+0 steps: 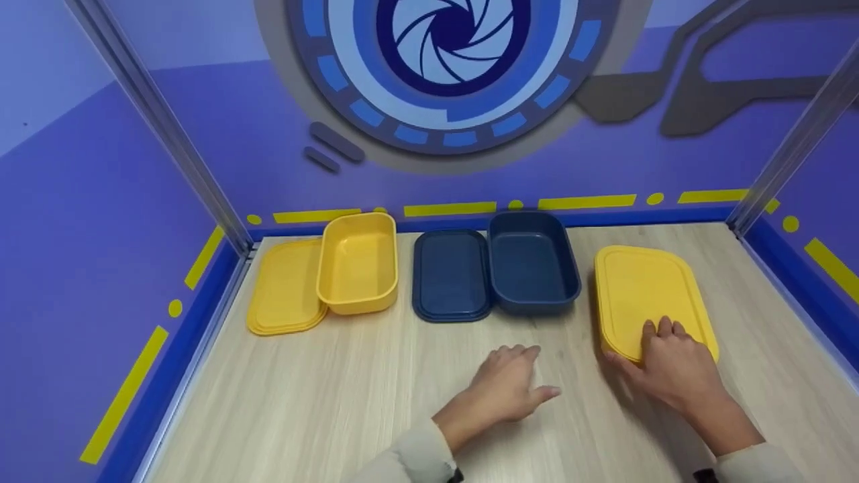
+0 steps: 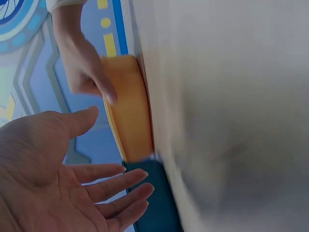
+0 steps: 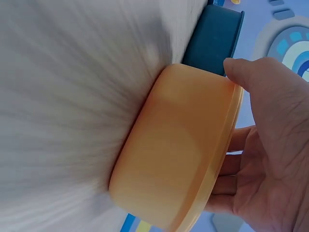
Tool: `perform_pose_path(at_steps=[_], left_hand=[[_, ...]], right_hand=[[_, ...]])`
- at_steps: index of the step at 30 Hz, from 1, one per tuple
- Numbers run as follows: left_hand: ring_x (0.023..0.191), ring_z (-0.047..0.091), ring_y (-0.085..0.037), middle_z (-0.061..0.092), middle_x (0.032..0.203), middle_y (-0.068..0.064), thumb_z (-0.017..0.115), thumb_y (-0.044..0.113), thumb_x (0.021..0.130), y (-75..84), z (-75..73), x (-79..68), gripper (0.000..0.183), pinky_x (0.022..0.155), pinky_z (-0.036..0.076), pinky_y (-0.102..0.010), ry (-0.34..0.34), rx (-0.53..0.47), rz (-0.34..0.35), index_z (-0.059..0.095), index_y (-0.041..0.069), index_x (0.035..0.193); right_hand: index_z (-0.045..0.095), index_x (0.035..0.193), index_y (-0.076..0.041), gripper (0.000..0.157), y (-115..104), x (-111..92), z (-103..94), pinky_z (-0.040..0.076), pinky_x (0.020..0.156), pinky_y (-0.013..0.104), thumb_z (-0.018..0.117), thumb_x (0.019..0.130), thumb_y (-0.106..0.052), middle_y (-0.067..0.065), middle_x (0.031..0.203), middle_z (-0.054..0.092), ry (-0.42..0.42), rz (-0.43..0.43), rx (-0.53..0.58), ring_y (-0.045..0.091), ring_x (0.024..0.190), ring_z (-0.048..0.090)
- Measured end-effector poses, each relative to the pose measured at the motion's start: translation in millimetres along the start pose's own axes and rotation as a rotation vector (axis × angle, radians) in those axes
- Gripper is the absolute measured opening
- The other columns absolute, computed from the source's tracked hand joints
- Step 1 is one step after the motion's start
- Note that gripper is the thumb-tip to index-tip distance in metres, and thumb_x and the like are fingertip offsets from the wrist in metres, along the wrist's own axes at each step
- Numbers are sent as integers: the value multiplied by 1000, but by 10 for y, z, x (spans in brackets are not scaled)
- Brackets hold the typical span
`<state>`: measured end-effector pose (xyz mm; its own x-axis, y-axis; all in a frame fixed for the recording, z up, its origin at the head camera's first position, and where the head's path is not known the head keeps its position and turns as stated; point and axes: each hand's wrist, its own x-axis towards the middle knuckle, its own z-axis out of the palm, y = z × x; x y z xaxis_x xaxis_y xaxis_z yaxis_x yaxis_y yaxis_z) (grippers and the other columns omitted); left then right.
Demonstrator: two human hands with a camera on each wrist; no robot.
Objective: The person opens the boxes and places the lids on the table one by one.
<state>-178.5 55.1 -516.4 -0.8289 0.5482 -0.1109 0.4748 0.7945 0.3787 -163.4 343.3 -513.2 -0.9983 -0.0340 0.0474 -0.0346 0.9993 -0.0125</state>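
Observation:
A lidded yellow food container (image 1: pixel 647 295) stands at the right of the table, its yellow lid on top. My right hand (image 1: pixel 678 372) rests on its near end, fingers on the lid and thumb by the rim at the near left corner. In the right wrist view, the thumb (image 3: pixel 246 72) touches the rim while the fingers lie over the lid side. My left hand (image 1: pixel 503 389) hovers over the table left of this container, holding nothing. Its fingers (image 2: pixel 118 188) and thumb are spread in the left wrist view.
Toward the back wall stand an open dark blue container (image 1: pixel 533 265) and, left of it, its dark blue lid (image 1: pixel 451 275). Farther left are an open yellow container (image 1: pixel 359 265) and a yellow lid (image 1: pixel 285 288) partly beneath its edge. Printed panels (image 1: pixel 470 181) enclose the wooden table (image 1: pixel 322 396).

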Motion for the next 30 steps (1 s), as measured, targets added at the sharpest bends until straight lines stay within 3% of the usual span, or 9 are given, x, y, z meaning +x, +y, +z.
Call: perform_pose_path(at_steps=[4,7,10,17,21,23,30], left_hand=[[152,51,-18,54,163,-3,70,63,96,235,74,191,90,127,39,-33,-35,-83,-40,40,14,165],[159,42,-22,42,171,-5,77,61,92,385,162,360,104,130,35,-33,-66,-231,-106,27,14,170],[161,39,-22,38,174,-4,83,56,89,508,286,529,109,130,35,-31,-78,-378,-138,24,14,171],[146,49,-5,52,161,11,92,27,80,624,497,909,100,119,42,-24,2,-695,-11,35,29,163],[146,47,-2,48,165,10,94,16,77,627,525,1039,117,119,40,-20,8,-739,23,24,31,169],[149,47,-5,48,166,8,94,16,78,636,537,1070,121,120,40,-21,18,-714,21,19,31,171],[157,39,-11,49,165,10,80,24,88,685,581,1049,103,123,40,-34,18,-559,-107,19,39,171]], right_hand=[[58,126,23,102,-12,23,5,59,77,63,68,91,-72,46,112,61,26,-5,3,47,83,63],[57,126,23,100,-22,26,21,59,73,62,66,93,-70,45,111,60,45,-14,-2,46,81,61],[57,124,23,97,-23,22,29,58,67,58,65,95,-69,42,104,60,65,-25,-8,43,77,59],[61,113,19,89,7,18,43,53,57,49,68,94,-68,29,87,57,89,-48,-17,32,66,51],[61,112,19,88,11,19,66,54,57,52,69,93,-67,31,87,58,123,-55,-16,33,65,53],[62,109,18,86,16,18,77,53,55,51,71,91,-66,29,85,57,153,-59,-17,33,64,52],[62,109,17,84,27,4,110,55,57,52,74,90,-64,28,86,57,179,-69,-11,33,63,53]])
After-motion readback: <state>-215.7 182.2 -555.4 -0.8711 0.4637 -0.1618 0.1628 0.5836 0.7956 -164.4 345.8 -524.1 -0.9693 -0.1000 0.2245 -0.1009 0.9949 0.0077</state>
